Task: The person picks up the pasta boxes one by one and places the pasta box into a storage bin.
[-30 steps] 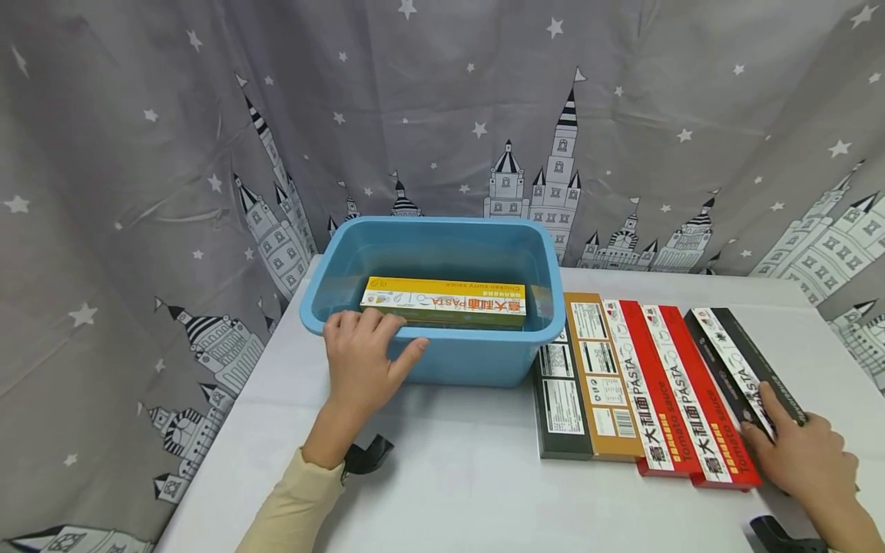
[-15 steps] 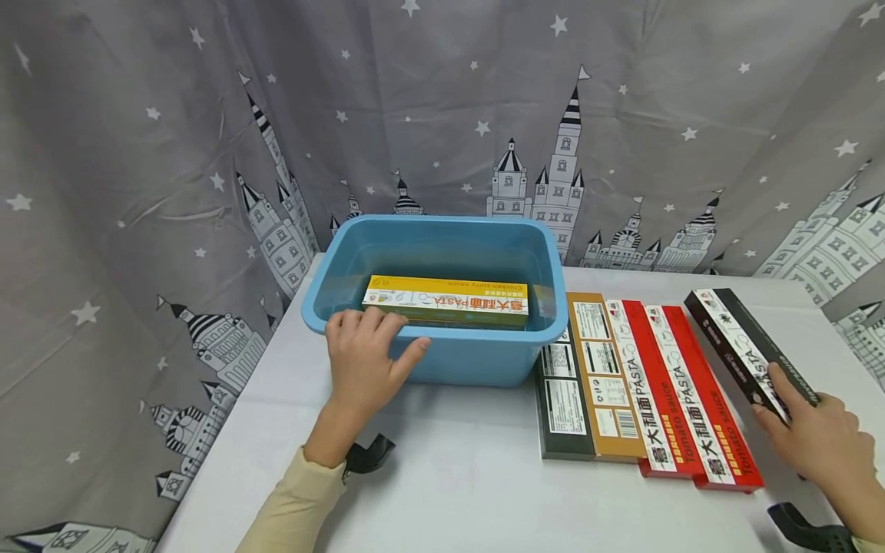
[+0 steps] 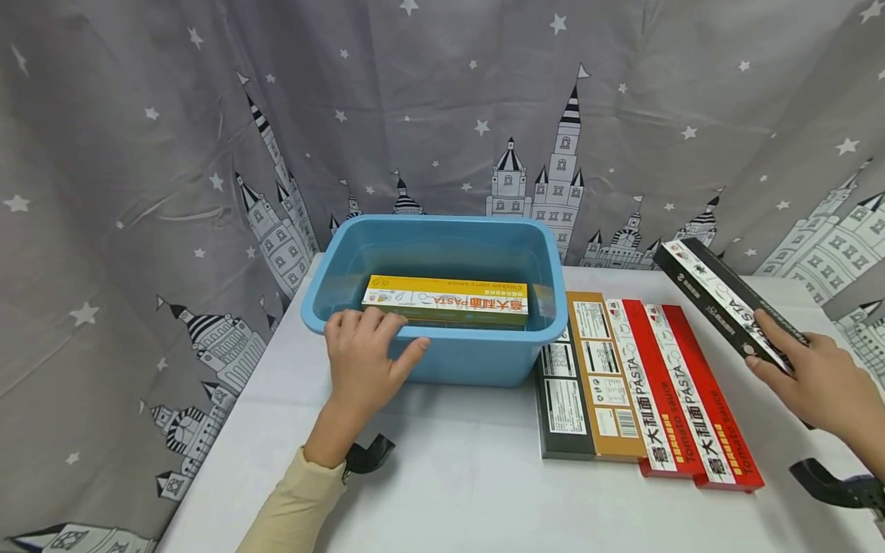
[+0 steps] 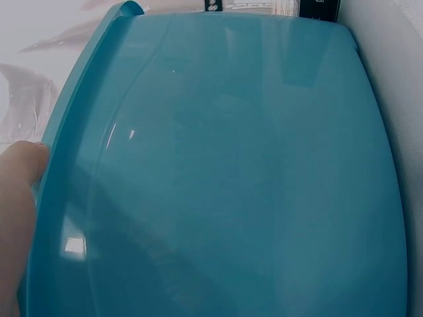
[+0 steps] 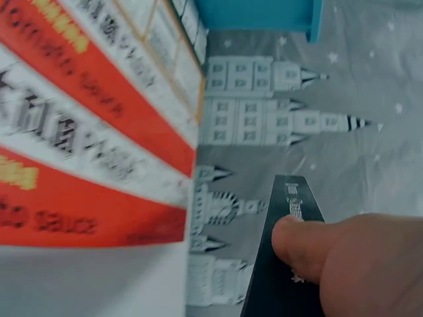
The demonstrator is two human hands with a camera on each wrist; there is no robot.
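My left hand (image 3: 362, 361) grips the near rim of a blue plastic tub (image 3: 470, 363), fingers bent over the edge and thumb outside. In the left wrist view the tub's wall (image 4: 231, 165) fills most of the picture, the thumb at its rim. Inside the tub lies a yellow and green pasta box (image 3: 445, 301). My right hand (image 3: 823, 376) holds a long black pasta box (image 3: 726, 299) by its near end, raised and tilted above the table's right side. The right wrist view shows the thumb (image 5: 307, 247) along the black box (image 5: 268, 264).
Right of the tub, several boxes lie side by side: a dark green box (image 3: 567, 407), a brown one (image 3: 596, 338) and two red tomato sauce pasta boxes (image 3: 639, 346). They rest on a white-covered table (image 3: 456, 476). A grey castle-print curtain (image 3: 415, 100) hangs behind.
My right hand has lifted the black pasta box off the table beside the red boxes, its far end now higher and farther left. The left hand stays on the tub's rim.
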